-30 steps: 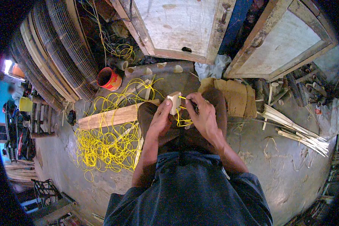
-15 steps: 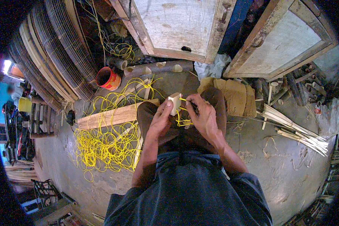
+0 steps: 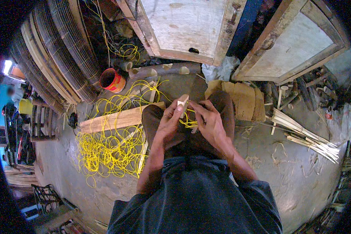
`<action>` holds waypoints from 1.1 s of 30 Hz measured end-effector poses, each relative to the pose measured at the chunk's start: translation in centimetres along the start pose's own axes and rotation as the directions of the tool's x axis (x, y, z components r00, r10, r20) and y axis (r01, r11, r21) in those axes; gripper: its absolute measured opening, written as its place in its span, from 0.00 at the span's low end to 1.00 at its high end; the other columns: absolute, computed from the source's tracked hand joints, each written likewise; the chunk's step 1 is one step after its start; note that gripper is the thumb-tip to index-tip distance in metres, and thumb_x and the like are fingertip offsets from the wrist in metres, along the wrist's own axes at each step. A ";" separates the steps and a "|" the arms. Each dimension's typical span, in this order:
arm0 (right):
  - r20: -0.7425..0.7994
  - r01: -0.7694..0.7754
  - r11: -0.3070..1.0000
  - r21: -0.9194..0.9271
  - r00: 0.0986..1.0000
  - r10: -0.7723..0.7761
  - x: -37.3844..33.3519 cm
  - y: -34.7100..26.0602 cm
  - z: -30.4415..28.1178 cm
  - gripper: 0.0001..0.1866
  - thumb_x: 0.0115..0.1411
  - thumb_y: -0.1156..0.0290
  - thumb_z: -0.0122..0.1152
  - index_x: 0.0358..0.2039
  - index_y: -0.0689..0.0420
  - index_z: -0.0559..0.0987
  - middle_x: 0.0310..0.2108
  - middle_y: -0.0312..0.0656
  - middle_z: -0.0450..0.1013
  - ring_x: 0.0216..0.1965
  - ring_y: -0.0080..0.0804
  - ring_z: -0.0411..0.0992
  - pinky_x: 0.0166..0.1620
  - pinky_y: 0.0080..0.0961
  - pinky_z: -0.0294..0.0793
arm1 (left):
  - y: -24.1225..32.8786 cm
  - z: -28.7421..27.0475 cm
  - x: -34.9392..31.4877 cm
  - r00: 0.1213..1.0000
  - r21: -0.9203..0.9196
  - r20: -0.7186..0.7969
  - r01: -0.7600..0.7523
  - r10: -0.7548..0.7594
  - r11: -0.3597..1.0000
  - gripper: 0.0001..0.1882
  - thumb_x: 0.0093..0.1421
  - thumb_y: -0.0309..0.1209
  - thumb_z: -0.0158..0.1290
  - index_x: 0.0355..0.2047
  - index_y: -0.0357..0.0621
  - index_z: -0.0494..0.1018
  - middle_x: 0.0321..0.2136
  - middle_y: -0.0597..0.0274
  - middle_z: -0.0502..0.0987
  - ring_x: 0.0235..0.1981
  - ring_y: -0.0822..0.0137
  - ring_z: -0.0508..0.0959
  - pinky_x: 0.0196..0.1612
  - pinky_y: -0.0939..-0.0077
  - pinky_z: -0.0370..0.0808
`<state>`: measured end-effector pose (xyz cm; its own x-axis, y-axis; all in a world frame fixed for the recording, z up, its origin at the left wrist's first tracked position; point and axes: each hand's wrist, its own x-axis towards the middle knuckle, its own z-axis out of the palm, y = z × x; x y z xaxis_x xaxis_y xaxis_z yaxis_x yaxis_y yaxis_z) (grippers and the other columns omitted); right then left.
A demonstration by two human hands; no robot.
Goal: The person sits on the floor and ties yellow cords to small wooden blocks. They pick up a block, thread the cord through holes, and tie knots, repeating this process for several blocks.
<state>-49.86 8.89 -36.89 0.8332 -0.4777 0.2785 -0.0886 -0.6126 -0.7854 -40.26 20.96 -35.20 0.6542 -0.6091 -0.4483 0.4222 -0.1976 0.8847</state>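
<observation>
Over my lap, my left hand (image 3: 167, 124) is closed on a small pale wooden block (image 3: 183, 103), gripping it between thumb and fingers. My right hand (image 3: 211, 121) has its fingertips pinched together against the block's right side, at the yellow cord. Loops of this yellow cord (image 3: 190, 124) hang just below the block, between the two hands. The fingertips hide the exact spot where cord and block meet. On the floor to the left lies a loose tangle of yellow cord (image 3: 95, 156), beside and partly over a wooden plank (image 3: 119, 118).
A red bucket (image 3: 114, 81) stands at the far left, near rolled bamboo blinds (image 3: 52, 50). Ahead are a cut bamboo tube (image 3: 165, 70) and wood-framed panels (image 3: 183, 29). Brown cardboard (image 3: 243, 102) lies beyond my right knee. Pale split strips (image 3: 304, 134) rest on the floor at right.
The block has turned so that a narrower side shows. My right fingertips have come in against it, and the short cord length that stuck out of its side is now covered.
</observation>
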 end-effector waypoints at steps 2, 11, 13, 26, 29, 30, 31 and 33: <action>0.071 -0.121 0.992 0.034 0.990 0.119 -0.1 -0.3 -0.4 0.23 0.56 0.75 0.56 0.54 0.52 0.70 0.38 0.53 0.74 0.40 0.50 0.72 0.44 0.40 0.73 | -0.6 -0.5 0.3 0.998 0.058 0.067 -0.019 0.015 0.998 0.24 0.64 0.43 0.47 0.57 0.46 0.65 0.49 0.68 0.71 0.50 0.75 0.67 0.54 0.78 0.62; 0.105 -0.152 0.980 0.125 0.985 0.139 0.1 -0.6 0.3 0.31 0.56 0.74 0.58 0.60 0.53 0.63 0.47 0.50 0.72 0.46 0.50 0.72 0.49 0.38 0.72 | -5.6 -2.0 4.5 0.929 -0.397 0.326 -0.035 0.176 0.917 0.22 0.66 0.42 0.44 0.53 0.41 0.68 0.50 0.63 0.72 0.52 0.72 0.68 0.56 0.75 0.61; 0.101 -0.189 0.968 0.164 0.980 0.174 0.0 -0.3 0.2 0.30 0.56 0.73 0.58 0.60 0.53 0.63 0.48 0.51 0.71 0.47 0.49 0.72 0.49 0.39 0.72 | -5.6 -1.1 4.0 0.951 -0.336 0.194 -0.164 0.239 0.927 0.20 0.67 0.41 0.42 0.52 0.42 0.70 0.50 0.62 0.72 0.49 0.72 0.71 0.54 0.76 0.64; 0.072 0.051 0.991 0.122 0.996 -0.060 0.3 2.8 3.1 0.12 0.54 0.70 0.61 0.37 0.62 0.77 0.30 0.46 0.73 0.36 0.44 0.70 0.40 0.30 0.71 | -4.5 -0.2 2.8 0.893 0.198 0.073 -0.450 0.444 0.871 0.25 0.70 0.41 0.31 0.64 0.48 0.54 0.23 0.71 0.64 0.23 0.78 0.57 0.28 0.85 0.60; 0.135 -0.110 0.963 0.247 0.988 0.079 0.8 2.7 2.9 0.09 0.57 0.70 0.59 0.35 0.63 0.78 0.29 0.42 0.74 0.33 0.28 0.70 0.35 0.26 0.70 | -5.5 -0.6 3.6 0.831 0.300 0.086 -0.547 0.549 0.781 0.27 0.69 0.44 0.32 0.63 0.43 0.55 0.27 0.68 0.70 0.27 0.79 0.64 0.32 0.84 0.65; 0.121 -0.130 0.954 0.269 0.988 0.100 1.2 3.3 3.0 0.09 0.57 0.70 0.59 0.34 0.63 0.78 0.29 0.41 0.74 0.33 0.24 0.70 0.34 0.25 0.70 | -5.9 -0.5 3.6 0.840 0.294 0.092 -0.536 0.535 0.791 0.27 0.69 0.45 0.33 0.62 0.42 0.57 0.28 0.68 0.71 0.28 0.79 0.66 0.33 0.84 0.66; 0.142 -0.148 0.925 0.351 0.984 0.104 2.2 3.1 2.3 0.10 0.58 0.69 0.59 0.35 0.63 0.78 0.27 0.37 0.74 0.31 0.19 0.69 0.33 0.23 0.69 | -6.0 -0.4 3.5 0.849 0.291 0.094 -0.523 0.521 0.801 0.27 0.69 0.46 0.34 0.61 0.42 0.58 0.28 0.68 0.71 0.29 0.79 0.67 0.35 0.83 0.67; 0.062 -0.137 0.942 0.308 0.990 0.124 4.3 1.8 0.8 0.10 0.59 0.68 0.59 0.35 0.63 0.78 0.25 0.35 0.72 0.30 0.17 0.69 0.33 0.21 0.69 | -6.2 -0.3 2.0 0.944 0.271 0.117 -0.330 0.310 0.904 0.27 0.68 0.46 0.36 0.59 0.40 0.62 0.28 0.68 0.73 0.31 0.78 0.70 0.37 0.82 0.68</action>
<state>-45.97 6.23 -37.53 0.8479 -0.5100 0.1447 -0.0294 -0.3177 -0.9477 -41.39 21.18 -41.59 0.6745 -0.7259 -0.1343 -0.0039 -0.1854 0.9827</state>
